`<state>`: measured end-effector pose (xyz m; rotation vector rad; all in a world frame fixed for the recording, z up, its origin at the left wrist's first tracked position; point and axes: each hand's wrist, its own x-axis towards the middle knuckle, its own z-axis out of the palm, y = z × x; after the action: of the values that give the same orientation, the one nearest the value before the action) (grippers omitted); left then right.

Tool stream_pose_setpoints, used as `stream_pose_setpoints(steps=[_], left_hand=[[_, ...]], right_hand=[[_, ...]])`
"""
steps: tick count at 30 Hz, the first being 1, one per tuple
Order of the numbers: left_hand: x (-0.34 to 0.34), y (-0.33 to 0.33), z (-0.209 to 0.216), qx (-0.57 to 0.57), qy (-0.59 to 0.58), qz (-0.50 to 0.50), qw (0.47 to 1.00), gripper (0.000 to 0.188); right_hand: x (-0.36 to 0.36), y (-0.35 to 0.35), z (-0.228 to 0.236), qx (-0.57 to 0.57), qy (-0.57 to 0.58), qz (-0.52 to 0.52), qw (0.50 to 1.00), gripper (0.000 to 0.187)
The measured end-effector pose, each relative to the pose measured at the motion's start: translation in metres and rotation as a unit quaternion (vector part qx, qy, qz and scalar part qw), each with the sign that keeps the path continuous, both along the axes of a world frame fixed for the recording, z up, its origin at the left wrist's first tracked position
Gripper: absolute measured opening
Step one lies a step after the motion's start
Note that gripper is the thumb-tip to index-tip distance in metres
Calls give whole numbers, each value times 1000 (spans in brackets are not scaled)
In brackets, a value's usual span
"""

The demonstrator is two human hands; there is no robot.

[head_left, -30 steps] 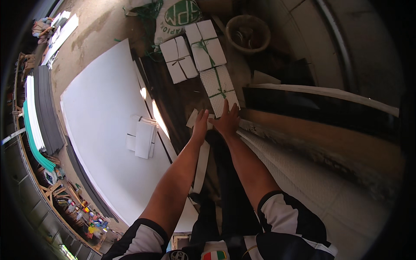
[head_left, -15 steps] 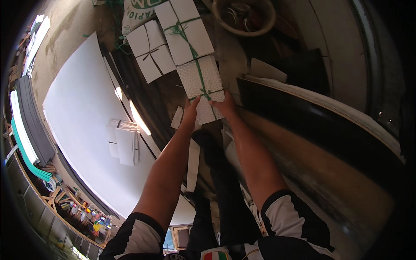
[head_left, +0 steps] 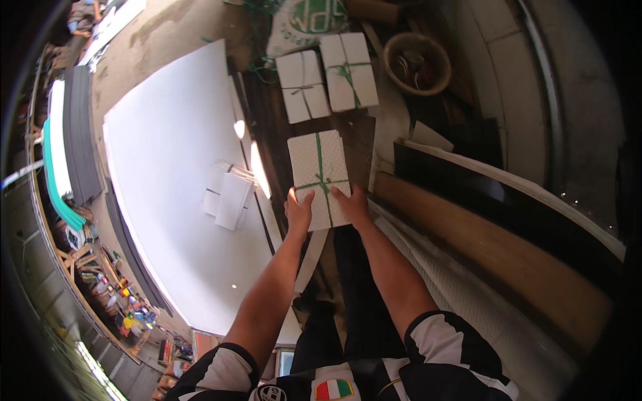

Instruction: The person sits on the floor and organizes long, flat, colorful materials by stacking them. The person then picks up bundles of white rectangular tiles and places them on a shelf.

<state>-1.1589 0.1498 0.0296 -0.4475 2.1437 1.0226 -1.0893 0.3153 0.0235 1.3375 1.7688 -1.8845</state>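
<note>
Between both hands I hold a stack of white textured sheets (head_left: 304, 157), bound crosswise with green twine that is knotted near its middle. My left hand (head_left: 299, 208) is closed on its left edge, thumb on top. On the opposite edge my right hand (head_left: 352, 202) grips in the same way. Beyond it lie two more tied bundles: a smooth white one with dark twine (head_left: 302, 105) and a white one with green twine (head_left: 338, 52). The undersides of my fingers are hidden below the stack.
A large white sheet (head_left: 174, 134) lies at left, with small tied white bundles (head_left: 234, 200) on it. A round basin (head_left: 438, 83) holding some items stands at the far right. Long dark-faced boards (head_left: 495, 187) run along my right. A printed sack (head_left: 284, 40) lies at the back.
The textured stack has come away from the two far bundles and moved nearer to me, still in both hands. The whole view has shifted.
</note>
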Motion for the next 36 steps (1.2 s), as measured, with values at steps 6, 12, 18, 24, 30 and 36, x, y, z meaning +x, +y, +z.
stream_pose_setpoints(steps=[6, 12, 18, 24, 30, 36], left_hand=[[27, -78, 91, 69, 87, 151, 982, 64], [65, -166, 185, 104, 214, 277, 931, 50], [128, -305, 223, 88, 187, 324, 923, 68], [230, -418, 284, 366, 178, 412, 815, 79], [392, -531, 299, 378, 236, 543, 711, 78], [521, -607, 348, 366, 386, 608, 590, 80]], right_hand=[[-17, -54, 90, -16, 88, 88, 992, 53], [-5, -136, 165, -80, 156, 131, 976, 51], [28, -250, 252, -146, 210, 220, 942, 46], [87, -382, 301, -101, 244, 344, 901, 52], [187, -541, 333, -196, 237, 477, 823, 48], [290, -660, 387, -208, 173, 595, 757, 79]])
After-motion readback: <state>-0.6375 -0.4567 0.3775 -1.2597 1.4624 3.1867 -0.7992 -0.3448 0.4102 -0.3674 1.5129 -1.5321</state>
